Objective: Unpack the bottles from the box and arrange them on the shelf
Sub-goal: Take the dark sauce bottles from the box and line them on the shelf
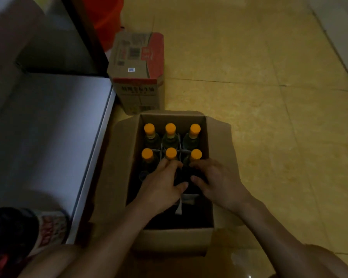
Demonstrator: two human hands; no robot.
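An open cardboard box (121,157) stands on the floor with several orange-capped bottles upright in a divider, in two rows of three. Both my hands reach into the box at the near row. My left hand (161,187) curls round the body of the middle bottle (171,153), fingers on its left, thumb on its right. My right hand (215,181) curls round the right bottle (196,154) just below its cap. The bottles' lower parts are dark and hidden. The near half of the box shows only the divider. The low white shelf board (48,127) lies to the left of the box.
A closed printed carton (137,73) stands behind the open box, beside the shelf's corner. A dark bottle with a red-and-white label (48,227) sits at the near end of the shelf. Something red (105,17) is at the top. Yellow floor tiles spread to the right.
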